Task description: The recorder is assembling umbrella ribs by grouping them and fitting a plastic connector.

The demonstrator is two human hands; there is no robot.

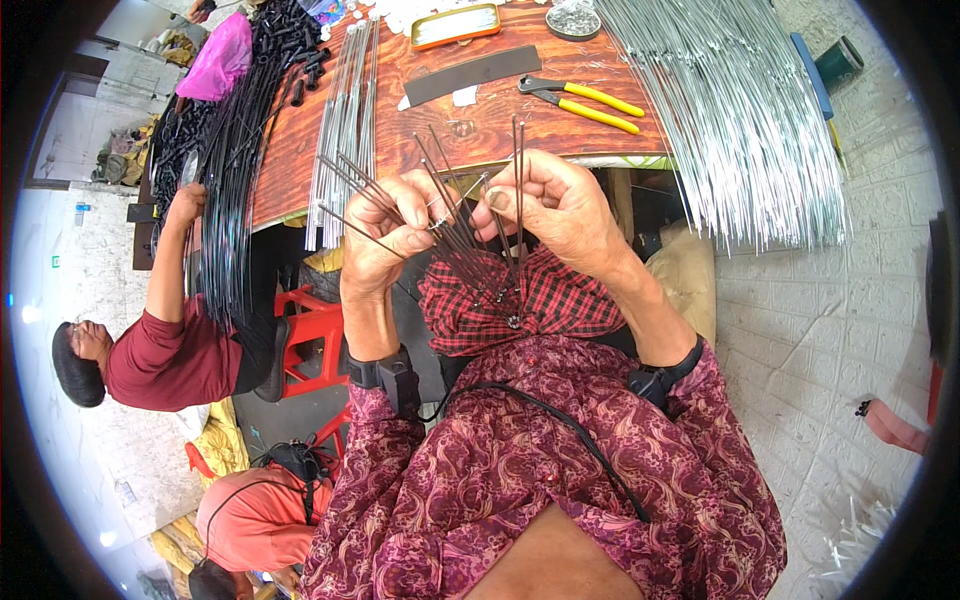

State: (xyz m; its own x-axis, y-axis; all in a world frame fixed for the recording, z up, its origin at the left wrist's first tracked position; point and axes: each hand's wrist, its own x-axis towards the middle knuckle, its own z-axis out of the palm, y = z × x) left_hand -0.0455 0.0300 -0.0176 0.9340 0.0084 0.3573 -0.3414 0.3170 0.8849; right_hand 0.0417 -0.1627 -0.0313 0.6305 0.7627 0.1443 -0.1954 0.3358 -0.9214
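The left hand (pixel 385 225) is pinching a thin silvery wire (pixel 461 202) between thumb and forefinger, and several dark metal ribs (pixel 465 262) are passing between its curled fingers. The right hand (pixel 555 205) is facing it, thumb and fingertips pressing together just beside the wire's upper end; whether they are gripping the wire or a rib, I cannot tell. The ribs are fanning upward between the two hands from a small round hub (pixel 513 322), which is resting against a red-and-black checked cloth (pixel 570 300) on the person's lap. Dark bands are circling both wrists, and a black cable (pixel 560 415) is crossing the patterned maroon shirt (pixel 520 450).

Beyond the hands, a wood-grained table (pixel 540 135) is carrying end-cutting pincers with yellow handles (pixel 595 115), which are lying near a flat dark strip (pixel 475 75). An orange-rimmed tin (pixel 455 27) and a round dish (pixel 573 20) are standing behind the strip. A large sheaf of silvery rods (pixel 730 120) is overhanging the table's edge at the right, while a smaller silvery bundle (pixel 345 130) is lying at the left. Farther left, long black rods (pixel 235 190) are hanging over the edge near a pink plastic bag (pixel 216 58). A co-worker in a maroon top (pixel 165 360) is sitting beside them, one arm reaching toward the table. Near that person a red stool (pixel 315 345) is standing, and another person in coral clothing (pixel 255 520) is showing at lower left.
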